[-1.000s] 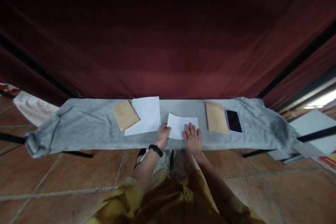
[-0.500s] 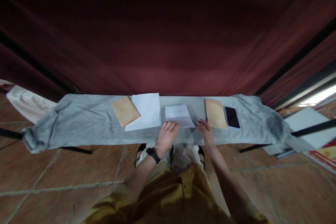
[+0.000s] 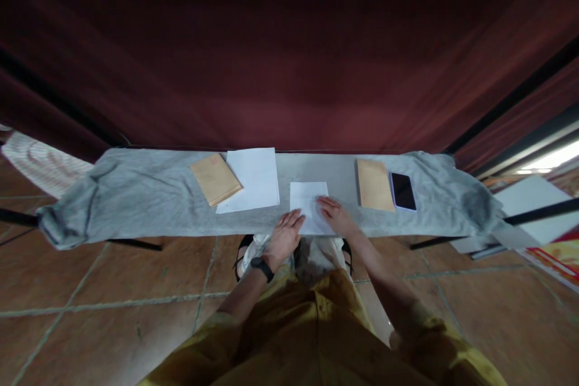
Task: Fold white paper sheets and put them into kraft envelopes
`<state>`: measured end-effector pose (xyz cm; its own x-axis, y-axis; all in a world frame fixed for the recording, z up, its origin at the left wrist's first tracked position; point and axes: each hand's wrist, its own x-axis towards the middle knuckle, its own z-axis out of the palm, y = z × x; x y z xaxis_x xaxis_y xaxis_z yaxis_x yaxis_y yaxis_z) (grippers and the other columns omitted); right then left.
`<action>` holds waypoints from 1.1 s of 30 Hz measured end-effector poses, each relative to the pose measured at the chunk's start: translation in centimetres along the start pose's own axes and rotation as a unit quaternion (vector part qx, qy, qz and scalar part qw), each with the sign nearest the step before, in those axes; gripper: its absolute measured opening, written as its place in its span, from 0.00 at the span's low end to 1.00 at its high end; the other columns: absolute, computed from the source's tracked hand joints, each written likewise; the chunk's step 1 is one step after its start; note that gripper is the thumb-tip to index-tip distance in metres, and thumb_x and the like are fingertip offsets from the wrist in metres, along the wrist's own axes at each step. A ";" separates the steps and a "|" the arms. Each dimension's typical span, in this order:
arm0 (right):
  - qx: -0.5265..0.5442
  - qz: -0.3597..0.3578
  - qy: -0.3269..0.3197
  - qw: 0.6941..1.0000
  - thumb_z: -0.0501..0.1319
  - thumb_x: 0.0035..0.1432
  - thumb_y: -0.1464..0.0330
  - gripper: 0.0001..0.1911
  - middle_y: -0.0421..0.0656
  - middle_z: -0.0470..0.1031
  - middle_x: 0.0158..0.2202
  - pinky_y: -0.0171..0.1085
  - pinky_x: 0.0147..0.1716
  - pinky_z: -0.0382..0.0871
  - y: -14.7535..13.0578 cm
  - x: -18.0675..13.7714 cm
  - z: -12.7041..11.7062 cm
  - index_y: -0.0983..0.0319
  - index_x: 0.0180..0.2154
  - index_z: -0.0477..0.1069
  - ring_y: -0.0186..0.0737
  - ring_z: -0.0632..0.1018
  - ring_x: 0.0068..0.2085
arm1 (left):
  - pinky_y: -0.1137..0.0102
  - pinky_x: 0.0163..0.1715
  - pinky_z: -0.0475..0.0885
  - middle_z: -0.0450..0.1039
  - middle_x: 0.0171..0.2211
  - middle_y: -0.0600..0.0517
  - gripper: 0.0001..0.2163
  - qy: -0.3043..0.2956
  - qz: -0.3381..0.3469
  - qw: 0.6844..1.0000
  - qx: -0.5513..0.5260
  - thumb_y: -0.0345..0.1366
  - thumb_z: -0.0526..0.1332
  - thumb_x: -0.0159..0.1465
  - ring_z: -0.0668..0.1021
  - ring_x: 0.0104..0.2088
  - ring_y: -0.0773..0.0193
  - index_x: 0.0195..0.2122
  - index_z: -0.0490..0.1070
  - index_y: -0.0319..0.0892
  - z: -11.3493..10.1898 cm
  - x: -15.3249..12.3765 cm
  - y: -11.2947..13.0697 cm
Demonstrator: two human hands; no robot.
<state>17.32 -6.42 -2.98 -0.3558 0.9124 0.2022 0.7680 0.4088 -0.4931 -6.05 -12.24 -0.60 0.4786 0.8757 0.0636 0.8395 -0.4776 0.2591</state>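
A white sheet of paper (image 3: 308,193) lies in front of me on the grey cloth, its near edge close to the front of the bench. My left hand (image 3: 286,234) rests at the sheet's left side, fingers stretched out over its edge. Across the right half of the sheet lies my right hand (image 3: 333,214), flat with its fingers extended toward the middle. To the left is a stack of larger white paper (image 3: 256,178), partly covered by brown envelopes (image 3: 216,179). On the right lies another brown envelope (image 3: 375,185) beside a phone (image 3: 402,191) with a dark screen.
Grey cloth (image 3: 149,199) covers the narrow bench, bunched at both ends. A dark red panel (image 3: 289,90) rises right behind it. Black metal legs (image 3: 136,244) stand below on the tiled floor (image 3: 158,277). White boards (image 3: 534,208) lie at the far right.
My right hand has moved left from beside the sheet onto it and now lies flat there. The sheet has come nearer to me and looks straighter. The view has tilted slightly.
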 end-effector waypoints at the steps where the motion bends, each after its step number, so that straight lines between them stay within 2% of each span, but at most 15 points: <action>1: -0.020 -0.004 -0.011 1.000 0.52 0.65 0.74 0.23 0.41 0.71 0.62 0.43 0.65 0.64 0.3 0.1 -0.1 0.58 0.59 0.72 0.37 0.70 0.64 | 0.58 0.68 0.56 0.60 0.69 0.45 0.28 -0.005 -0.004 1.000 -0.002 0.25 0.56 0.61 0.63 0.68 0.57 0.64 0.65 0.42 0.1 -0.1 -0.1; 5: -0.028 0.006 -0.010 1.000 0.50 0.63 0.79 0.26 0.42 0.71 0.63 0.42 0.64 0.65 2.9 -0.9 -1.0 0.59 0.58 0.72 0.36 0.71 0.63 | 0.58 0.69 0.55 0.59 0.69 0.46 0.29 -0.009 0.004 1.000 -0.010 0.25 0.55 0.62 0.62 0.68 0.57 0.65 0.63 0.43 0.4 -0.4 -0.4; 10: 0.028 -0.001 0.045 0.999 0.53 0.61 0.79 0.26 0.47 0.73 0.60 0.50 0.63 0.68 5.4 -3.4 -1.7 0.58 0.56 0.74 0.45 0.74 0.60 | 0.57 0.69 0.54 0.56 0.70 0.44 0.29 -0.001 0.030 1.000 -0.004 0.24 0.54 0.63 0.59 0.70 0.56 0.66 0.61 0.42 0.9 -0.8 -0.8; 14: 0.053 -0.002 0.066 0.996 0.52 0.65 0.75 0.23 0.47 0.73 0.60 0.52 0.63 0.65 4.2 -4.2 -1.2 0.58 0.58 0.73 0.46 0.72 0.62 | 0.56 0.69 0.54 0.54 0.71 0.42 0.29 0.009 0.040 0.999 0.017 0.23 0.52 0.64 0.56 0.71 0.56 0.68 0.58 0.41 1.3 -1.0 -0.8; 19: 0.012 -0.007 0.014 1.000 0.55 0.68 0.67 0.19 0.43 0.71 0.62 0.60 0.66 0.56 2.2 -4.8 -0.7 0.53 0.59 0.72 0.48 0.69 0.64 | 0.55 0.69 0.54 0.53 0.71 0.42 0.29 0.012 0.046 0.998 0.028 0.22 0.51 0.65 0.55 0.71 0.55 0.68 0.57 0.42 1.7 -1.1 -0.9; 25: 0.004 -0.009 0.019 1.000 0.51 0.70 0.67 0.21 0.44 0.70 0.63 0.55 0.67 0.56 2.2 -6.1 -0.8 0.55 0.62 0.68 0.45 0.68 0.65 | 0.53 0.69 0.53 0.51 0.72 0.43 0.35 0.021 0.053 0.998 0.008 0.17 0.49 0.60 0.53 0.72 0.56 0.70 0.54 0.42 2.1 -1.3 -1.3; 29: 0.016 -0.007 0.030 0.999 0.51 0.70 0.66 0.20 0.45 0.71 0.62 0.55 0.67 0.57 2.0 -6.2 -0.9 0.56 0.60 0.70 0.46 0.69 0.65 | 0.51 0.70 0.52 0.51 0.72 0.45 0.38 0.017 0.045 0.997 -0.062 0.16 0.50 0.57 0.53 0.72 0.56 0.69 0.56 0.43 2.2 -1.4 -1.5; 31: 0.022 -0.002 0.044 0.999 0.51 0.70 0.66 0.20 0.46 0.71 0.62 0.54 0.66 0.58 1.8 -6.1 -0.8 0.57 0.60 0.71 0.46 0.69 0.64 | 0.51 0.70 0.51 0.50 0.72 0.45 0.39 0.012 0.026 0.990 -0.137 0.16 0.51 0.54 0.53 0.72 0.55 0.69 0.57 0.43 2.1 -1.3 -1.8; 33: 0.024 0.000 0.055 0.998 0.52 0.70 0.66 0.20 0.46 0.71 0.62 0.55 0.66 0.59 1.7 -6.1 -0.5 0.57 0.60 0.70 0.47 0.69 0.64 | 0.52 0.70 0.53 0.51 0.72 0.45 0.39 0.009 -0.016 0.969 -0.245 0.17 0.53 0.53 0.55 0.71 0.55 0.67 0.60 0.44 1.7 -1.0 -2.0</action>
<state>21.04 -11.30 -4.67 -0.2927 0.9106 0.2917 0.7406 0.4088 -0.5332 -7.78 -12.24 -2.78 0.4465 0.8926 0.0630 0.6282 -0.3629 0.6883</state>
